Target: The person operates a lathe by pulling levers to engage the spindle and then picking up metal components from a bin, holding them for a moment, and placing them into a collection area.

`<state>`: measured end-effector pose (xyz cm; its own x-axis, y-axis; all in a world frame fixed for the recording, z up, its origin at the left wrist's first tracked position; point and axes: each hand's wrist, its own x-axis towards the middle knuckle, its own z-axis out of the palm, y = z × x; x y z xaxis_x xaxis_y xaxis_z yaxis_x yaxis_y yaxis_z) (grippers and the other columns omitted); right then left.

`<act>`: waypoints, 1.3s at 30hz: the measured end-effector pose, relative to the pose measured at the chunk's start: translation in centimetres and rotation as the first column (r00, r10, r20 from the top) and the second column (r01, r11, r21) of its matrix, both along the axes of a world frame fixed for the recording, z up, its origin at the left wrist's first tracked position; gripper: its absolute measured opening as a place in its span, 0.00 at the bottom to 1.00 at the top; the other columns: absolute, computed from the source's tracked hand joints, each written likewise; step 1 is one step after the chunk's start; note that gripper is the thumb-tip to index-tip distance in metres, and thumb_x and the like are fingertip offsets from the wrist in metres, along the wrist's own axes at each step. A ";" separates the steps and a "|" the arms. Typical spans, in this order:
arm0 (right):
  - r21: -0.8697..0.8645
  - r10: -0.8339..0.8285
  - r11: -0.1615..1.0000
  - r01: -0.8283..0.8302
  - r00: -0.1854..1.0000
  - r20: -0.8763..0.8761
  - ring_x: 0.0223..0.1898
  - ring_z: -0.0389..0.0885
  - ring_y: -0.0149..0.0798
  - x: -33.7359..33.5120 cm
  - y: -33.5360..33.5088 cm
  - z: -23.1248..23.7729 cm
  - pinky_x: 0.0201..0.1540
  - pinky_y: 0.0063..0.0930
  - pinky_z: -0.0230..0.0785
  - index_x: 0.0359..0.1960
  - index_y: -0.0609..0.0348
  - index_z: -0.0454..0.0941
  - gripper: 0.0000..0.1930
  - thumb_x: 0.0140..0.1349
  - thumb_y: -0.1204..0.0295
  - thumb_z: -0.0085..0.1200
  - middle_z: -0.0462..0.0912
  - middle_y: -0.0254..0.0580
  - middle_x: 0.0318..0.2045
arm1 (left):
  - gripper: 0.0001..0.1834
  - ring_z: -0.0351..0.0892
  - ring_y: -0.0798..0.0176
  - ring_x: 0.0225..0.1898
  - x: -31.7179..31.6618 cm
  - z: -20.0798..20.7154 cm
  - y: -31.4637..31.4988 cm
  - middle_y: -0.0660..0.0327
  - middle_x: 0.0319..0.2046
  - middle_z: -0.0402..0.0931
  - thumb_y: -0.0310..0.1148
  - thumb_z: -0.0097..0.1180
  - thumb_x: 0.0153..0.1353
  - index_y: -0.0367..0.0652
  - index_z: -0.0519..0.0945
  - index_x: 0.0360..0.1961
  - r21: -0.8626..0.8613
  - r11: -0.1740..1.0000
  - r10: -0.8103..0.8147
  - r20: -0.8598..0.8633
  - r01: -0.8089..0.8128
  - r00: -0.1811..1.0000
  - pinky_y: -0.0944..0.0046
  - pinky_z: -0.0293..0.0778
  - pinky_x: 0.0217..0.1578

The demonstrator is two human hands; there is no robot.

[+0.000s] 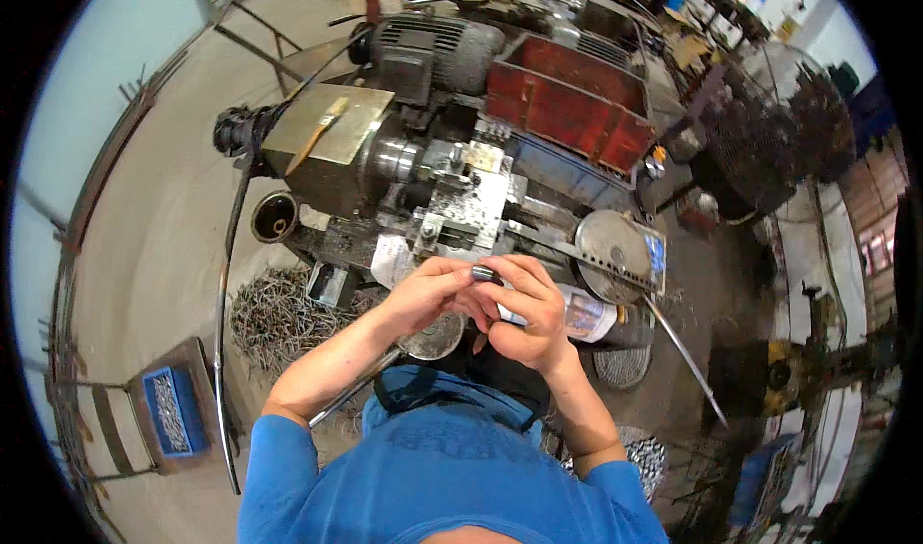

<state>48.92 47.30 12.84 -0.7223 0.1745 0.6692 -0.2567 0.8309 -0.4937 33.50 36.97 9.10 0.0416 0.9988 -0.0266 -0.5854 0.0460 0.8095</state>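
In front of my chest, both hands meet around a small, shiny dark metal cylinder [487,274]. My left hand [430,294] pinches its left end between thumb and fingers. From the other side my right hand [531,315] is closed on it, with the fingers bent over its right end. The lower part of the cylinder is hidden by fingers. Just beyond my hands stands a lathe, its metal tool slide [471,198] nearest to them and its round chuck [392,160] to the left of the slide.
A brush [317,138] lies on the lathe's headstock cover. Behind stand a motor [433,54] and a red bin [567,107]. Curled metal shavings [284,318] heap at left, near a blue tray [200,409] of small metal parts. A long rod [687,361] sticks out at right.
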 end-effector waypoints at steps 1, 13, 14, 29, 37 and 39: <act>0.020 -0.018 1.000 0.017 1.000 0.005 0.44 0.74 0.54 -0.1 -0.1 -0.1 0.46 0.39 0.69 0.35 0.64 0.78 0.20 0.34 0.75 0.51 0.77 0.50 0.45 | 0.21 0.81 0.56 0.33 0.0 -0.2 0.0 0.48 0.33 0.78 0.42 0.41 0.67 0.31 0.74 0.42 0.046 0.999 -0.005 0.015 0.004 1.000 0.61 0.77 0.35; -0.029 -0.035 0.999 0.037 0.997 0.067 0.48 0.71 0.56 -2.0 -1.3 -1.4 0.49 0.41 0.67 0.35 0.62 0.78 0.20 0.34 0.72 0.51 0.73 0.53 0.50 | 0.17 0.80 0.63 0.25 -0.4 -0.7 -0.5 0.54 0.26 0.79 0.39 0.49 0.64 0.32 0.75 0.40 -0.059 0.982 0.186 0.176 -0.178 0.967 0.66 0.76 0.28; 0.004 -0.049 0.999 0.049 0.996 0.078 0.49 0.71 0.56 -2.2 -1.4 -1.2 0.50 0.41 0.66 0.34 0.62 0.78 0.19 0.34 0.72 0.51 0.72 0.54 0.51 | 0.17 0.79 0.65 0.25 -0.5 -0.5 -0.6 0.56 0.25 0.79 0.38 0.51 0.63 0.32 0.75 0.39 -0.074 0.977 0.211 0.173 -0.201 0.962 0.67 0.75 0.27; 0.079 0.082 0.992 -0.103 0.970 0.230 0.35 0.75 0.46 -5.6 -1.4 0.9 0.40 0.34 0.70 0.33 0.61 0.80 0.19 0.32 0.75 0.52 0.79 0.45 0.36 | 0.16 0.68 0.77 0.18 -3.9 1.5 -2.5 0.66 0.13 0.72 0.39 0.62 0.54 0.36 0.78 0.20 0.175 0.852 0.478 -0.643 -0.493 0.598 0.73 0.63 0.17; 0.164 0.123 0.970 -0.178 0.947 0.295 0.35 0.74 0.49 -10.1 0.9 2.1 0.41 0.38 0.69 0.29 0.63 0.81 0.16 0.33 0.71 0.55 0.79 0.48 0.36 | 0.15 0.70 0.76 0.21 -8.1 3.1 -4.5 0.64 0.18 0.75 0.40 0.58 0.57 0.37 0.79 0.34 0.160 0.882 0.402 -0.746 -0.444 0.530 0.71 0.66 0.22; 0.325 0.008 0.937 -0.126 0.940 0.340 0.38 0.74 0.48 -12.7 2.6 1.5 0.43 0.38 0.69 0.28 0.61 0.82 0.16 0.32 0.71 0.56 0.79 0.49 0.38 | 0.14 0.71 0.75 0.21 -10.1 3.6 -6.7 0.63 0.18 0.76 0.38 0.57 0.57 0.37 0.79 0.34 0.225 0.816 0.464 -0.805 -0.533 0.370 0.69 0.69 0.24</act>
<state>36.25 49.92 14.38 -0.9128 -0.0755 0.4015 -0.1898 0.9487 -0.2530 23.42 30.32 12.72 -0.5370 0.8248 0.1770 0.3755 0.0458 0.9257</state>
